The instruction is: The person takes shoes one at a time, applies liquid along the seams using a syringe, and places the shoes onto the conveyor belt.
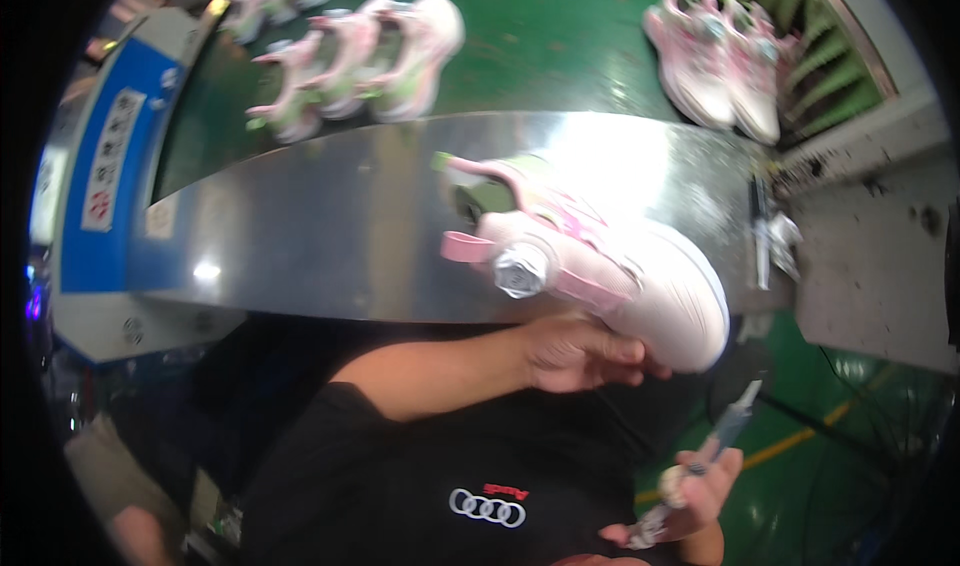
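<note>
My left hand (pixel 585 354) is closed on a pale pink and white sneaker (pixel 655 291), gripping it low along its near side. The sneaker is tilted, its rounded toe to the right and its opening to the left. Pink pull loops and a crumpled silvery-wrapped round knob (pixel 522 269) show at its collar and side. Lower right, my right hand (pixel 700 491) is closed around a slim syringe-like tool (pixel 733 426) with a blue-grey barrel. Its pale pointed tip aims up and away from me, apart from the sneaker. Something whitish and crumpled shows by the right hand's lower fingers.
A shiny metal ledge (pixel 300 236) runs beneath the sneaker. Beyond it, more pink-white sneakers (pixel 410 61) stand on a green surface (pixel 560 41), with another pair (pixel 715 66) at far right. A blue-white machine panel (pixel 120 156) borders the left; a grey metal housing (pixel 870 236) borders the right.
</note>
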A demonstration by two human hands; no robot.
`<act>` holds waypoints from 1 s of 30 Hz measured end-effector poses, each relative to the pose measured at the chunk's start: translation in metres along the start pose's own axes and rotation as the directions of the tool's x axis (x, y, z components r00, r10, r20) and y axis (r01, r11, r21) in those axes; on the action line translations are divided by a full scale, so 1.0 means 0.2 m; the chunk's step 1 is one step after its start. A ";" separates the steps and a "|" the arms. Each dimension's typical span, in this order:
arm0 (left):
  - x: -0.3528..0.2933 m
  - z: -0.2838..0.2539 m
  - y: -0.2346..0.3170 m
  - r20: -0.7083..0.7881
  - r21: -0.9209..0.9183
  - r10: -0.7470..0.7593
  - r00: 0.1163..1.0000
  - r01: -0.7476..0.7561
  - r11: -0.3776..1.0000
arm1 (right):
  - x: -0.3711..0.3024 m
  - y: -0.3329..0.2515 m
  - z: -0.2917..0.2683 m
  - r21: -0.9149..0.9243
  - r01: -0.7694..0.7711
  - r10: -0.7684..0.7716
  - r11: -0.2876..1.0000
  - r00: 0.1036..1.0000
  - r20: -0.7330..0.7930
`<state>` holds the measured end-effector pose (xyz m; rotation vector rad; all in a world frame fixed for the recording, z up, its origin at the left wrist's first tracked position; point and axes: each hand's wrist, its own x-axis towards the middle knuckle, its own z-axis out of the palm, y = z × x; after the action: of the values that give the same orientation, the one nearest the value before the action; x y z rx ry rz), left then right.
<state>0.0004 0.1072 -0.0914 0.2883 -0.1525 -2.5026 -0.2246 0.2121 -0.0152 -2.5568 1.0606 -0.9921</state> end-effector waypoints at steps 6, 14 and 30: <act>-0.38 -0.07 -0.08 -0.142 -0.212 0.063 0.988 -0.093 0.973 | 0.10 0.38 0.17 0.156 -0.109 0.111 0.982 0.994 -0.004; -0.39 -0.01 0.26 -0.263 0.431 0.339 0.903 -0.205 0.879 | 0.22 0.51 0.28 0.292 -0.235 0.223 0.927 0.972 0.072; -0.43 -0.17 0.89 -0.042 0.926 0.902 0.429 -0.321 0.196 | 0.37 0.60 0.11 -0.059 -0.169 0.178 0.984 0.941 0.289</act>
<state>0.1759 0.0122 -0.0789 1.1375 -1.0015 -1.1066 -0.2385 0.0729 -0.0433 -2.4812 1.1963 -0.5340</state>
